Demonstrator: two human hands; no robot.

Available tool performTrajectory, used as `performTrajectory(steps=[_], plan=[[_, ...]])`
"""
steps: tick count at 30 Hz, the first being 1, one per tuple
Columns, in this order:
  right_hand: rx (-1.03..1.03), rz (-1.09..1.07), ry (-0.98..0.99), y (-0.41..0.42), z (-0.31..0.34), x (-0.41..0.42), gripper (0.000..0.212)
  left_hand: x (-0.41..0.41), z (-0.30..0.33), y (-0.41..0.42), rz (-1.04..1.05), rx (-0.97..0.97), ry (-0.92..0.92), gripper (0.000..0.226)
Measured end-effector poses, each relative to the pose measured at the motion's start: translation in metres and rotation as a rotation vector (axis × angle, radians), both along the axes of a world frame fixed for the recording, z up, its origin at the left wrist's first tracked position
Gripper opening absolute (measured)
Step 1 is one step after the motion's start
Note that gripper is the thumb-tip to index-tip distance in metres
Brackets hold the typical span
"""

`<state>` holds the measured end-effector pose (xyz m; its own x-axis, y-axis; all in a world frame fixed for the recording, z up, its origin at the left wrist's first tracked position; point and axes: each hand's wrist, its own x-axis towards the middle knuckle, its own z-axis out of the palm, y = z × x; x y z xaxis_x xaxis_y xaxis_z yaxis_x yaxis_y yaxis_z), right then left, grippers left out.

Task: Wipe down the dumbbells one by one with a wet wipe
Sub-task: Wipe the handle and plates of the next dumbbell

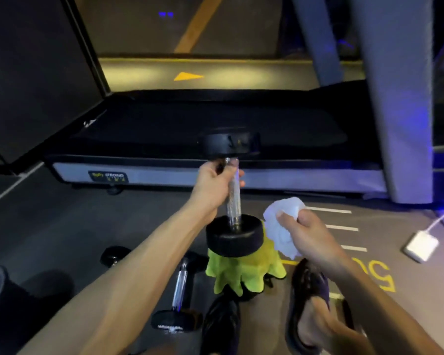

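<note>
A dumbbell (233,193) is being held upright by the left hand (214,185), whose fingers are being kept curled round the top of its ridged metal handle, just under the upper black head; the lower head is being rested on a yellow-green cloth (244,271) draped over something on the floor. A crumpled white wet wipe (282,226) is being pinched in the fingers of the right hand (309,235), just beside the lower head and not touching the dumbbell. The wiping of this dumbbell is judged to be under way or about to start; whether any surface is already clean cannot be told. Two more dumbbells, one (179,290) lying near the shoes (306,303) and another (114,255) partly hidden behind the left forearm, are being left on the floor (62,226), probably still waiting.
</note>
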<state>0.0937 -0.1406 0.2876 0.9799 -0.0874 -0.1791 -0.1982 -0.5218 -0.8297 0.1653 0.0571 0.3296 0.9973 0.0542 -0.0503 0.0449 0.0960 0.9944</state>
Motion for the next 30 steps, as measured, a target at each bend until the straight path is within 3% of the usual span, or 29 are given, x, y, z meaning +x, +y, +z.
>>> performTrajectory(steps=[2,4,8,11,14,20,23,25,30], plan=[[-0.063,0.062,0.106,-0.009,0.006,-0.004,0.046,0.004,-0.016,-0.014,-0.017,0.033,0.05,0.013],[-0.251,0.201,0.186,-0.017,0.009,-0.005,0.018,0.004,-0.04,-0.023,-0.032,0.077,0.082,0.014],[-0.729,0.527,0.204,-0.011,0.02,0.007,0.015,0.006,-0.066,-0.03,-0.032,0.087,0.094,0.008],[-0.839,0.499,0.162,-0.003,0.032,0.019,0.021,0.011,-0.066,-0.03,-0.007,0.039,0.142,0.007],[-0.868,0.402,-0.026,0.0,0.022,0.03,0.013,0.013,-0.07,-0.025,0.02,-0.004,0.167,0.004],[-0.64,0.325,-0.166,0.023,-0.019,0.031,0.05,0.002,-0.075,-0.015,0.03,-0.08,0.148,0.016],[-0.401,0.269,-0.176,0.04,-0.043,0.019,0.044,-0.005,-0.076,-0.012,0.021,-0.044,0.111,0.012],[-0.334,0.193,-0.23,0.045,-0.062,0.011,0.032,-0.009,-0.074,-0.012,0.015,-0.024,0.112,0.008],[-0.143,0.118,-0.363,0.046,-0.089,0.001,0.03,-0.013,-0.072,-0.009,-0.044,0.039,0.112,0.009]])
